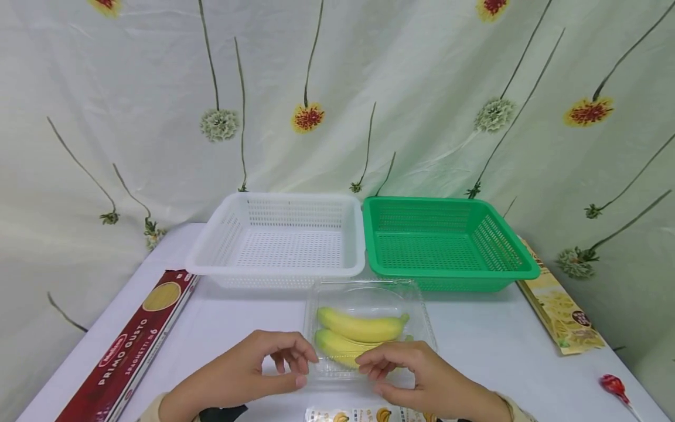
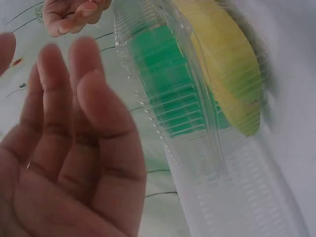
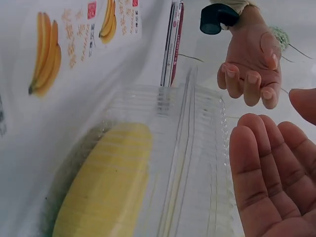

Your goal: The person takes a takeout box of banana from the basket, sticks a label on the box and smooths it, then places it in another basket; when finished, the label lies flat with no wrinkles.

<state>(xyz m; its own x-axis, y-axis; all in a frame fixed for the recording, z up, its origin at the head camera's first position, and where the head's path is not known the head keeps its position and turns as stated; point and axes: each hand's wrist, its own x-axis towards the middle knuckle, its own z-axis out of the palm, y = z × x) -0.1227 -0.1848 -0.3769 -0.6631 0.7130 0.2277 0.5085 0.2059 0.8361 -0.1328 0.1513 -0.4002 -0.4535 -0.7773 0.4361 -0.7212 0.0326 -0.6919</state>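
Clear clamshell box: I have it on the tabletop, just in front of both baskets; the box sits almost square to me.
Bananas: two lie inside, a rear banana and a front banana, one close before the other.
Long axis: both run from side to side across my head view, nearly parallel; the rear one's narrow tip points right, and its back bows toward me.
Left hand: my head feed puts the left hand by the box's near left corner, fingers gently bent, thumb apart from them, nothing held.
Right hand: the right hand hovers by the near right corner, fingers loosely bent and thumb spread, holding nothing; I can't tell whether either hand touches the plastic.
Baskets: white basket left, green basket right.
Tabletop sides: red spaghetti pack left; yellow noodle packet and red lollipop right.
Near edge: a banana-printed sheet.
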